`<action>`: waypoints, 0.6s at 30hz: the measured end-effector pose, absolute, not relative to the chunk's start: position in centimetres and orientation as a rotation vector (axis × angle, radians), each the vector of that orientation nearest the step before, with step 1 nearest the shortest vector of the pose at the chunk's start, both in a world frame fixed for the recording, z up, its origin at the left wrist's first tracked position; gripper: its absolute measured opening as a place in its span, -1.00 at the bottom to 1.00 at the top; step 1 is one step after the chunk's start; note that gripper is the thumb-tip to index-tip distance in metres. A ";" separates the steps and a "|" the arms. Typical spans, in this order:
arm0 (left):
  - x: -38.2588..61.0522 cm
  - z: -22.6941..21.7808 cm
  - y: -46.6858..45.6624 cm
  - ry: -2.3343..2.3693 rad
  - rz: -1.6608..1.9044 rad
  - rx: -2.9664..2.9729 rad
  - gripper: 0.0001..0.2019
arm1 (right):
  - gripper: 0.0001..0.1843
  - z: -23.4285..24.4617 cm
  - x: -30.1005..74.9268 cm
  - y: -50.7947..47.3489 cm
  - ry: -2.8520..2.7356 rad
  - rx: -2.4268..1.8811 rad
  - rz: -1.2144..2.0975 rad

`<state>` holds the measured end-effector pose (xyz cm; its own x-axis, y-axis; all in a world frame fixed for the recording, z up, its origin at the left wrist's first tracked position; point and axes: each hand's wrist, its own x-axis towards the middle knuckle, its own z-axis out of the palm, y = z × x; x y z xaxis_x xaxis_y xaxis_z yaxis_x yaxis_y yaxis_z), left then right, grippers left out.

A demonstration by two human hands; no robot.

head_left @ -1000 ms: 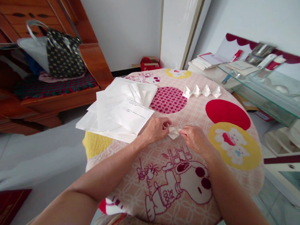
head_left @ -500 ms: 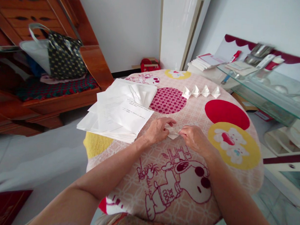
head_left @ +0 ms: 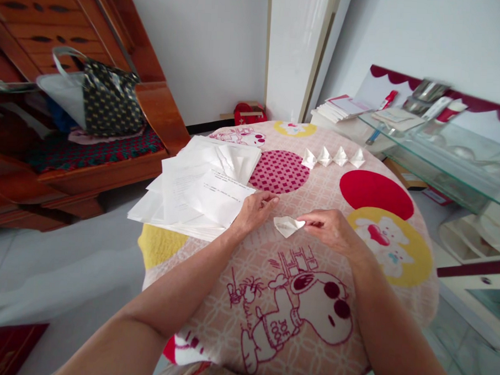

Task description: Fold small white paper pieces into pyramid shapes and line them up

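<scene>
A small folded piece of white paper (head_left: 288,226) is pinched at its right corner between the thumb and fingers of my right hand (head_left: 329,228). To its left, my left hand (head_left: 255,210) is apart from it, fingers stretched out and holding nothing, by the edge of a stack of white sheets (head_left: 179,192). The top sheets bear some printed lines. Farther back on the table stand several small folded paper shapes (head_left: 325,156) in a row, pointed at the top.
A patterned cloth (head_left: 309,356) covers the round table. On the right is a glass shelf (head_left: 441,162) with cups and metal bowls, beside a pile of papers (head_left: 340,107). A wooden bench (head_left: 153,117) holding a dark patterned bag (head_left: 108,98) stands left.
My left hand has let go of the folded paper and moved a little left. The paper stays in my right hand and looks more opened out.
</scene>
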<state>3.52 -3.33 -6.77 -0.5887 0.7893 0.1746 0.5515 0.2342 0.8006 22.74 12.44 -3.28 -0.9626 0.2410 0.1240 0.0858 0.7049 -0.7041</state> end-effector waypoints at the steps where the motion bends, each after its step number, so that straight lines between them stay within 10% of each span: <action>1: 3.5 -6.8 -3.3 2.242 1.268 1.255 -0.59 | -0.72 -3.3 22.6 12.4 -2.714 -0.251 1.075; 18: 3.1 -7.4 -3.1 2.249 1.155 1.308 -0.74 | -0.77 -4.1 23.1 18.0 -2.174 -0.904 0.728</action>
